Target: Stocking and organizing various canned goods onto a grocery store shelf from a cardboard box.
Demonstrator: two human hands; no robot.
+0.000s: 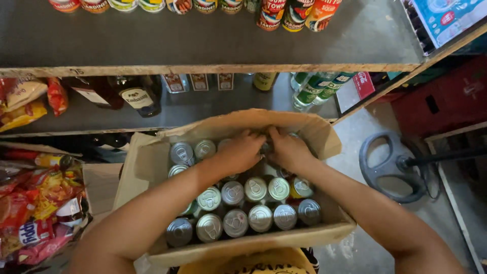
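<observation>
Cardboard formed the open box [152, 162] that held rows of silver-topped cans [248, 205] upright below the wooden shelves [203, 68]. Both hands reached into its far end: the left hand [241, 152] and right hand [289, 150] met there, fingers [253, 137] curled over cans, though whether they gripped one could not be told.

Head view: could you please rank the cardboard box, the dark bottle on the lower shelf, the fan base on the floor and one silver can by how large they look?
1. Cardboard box
2. Fan base
3. Dark bottle, part hidden by the shelf and farther off, so unsure against the base
4. Silver can
</observation>
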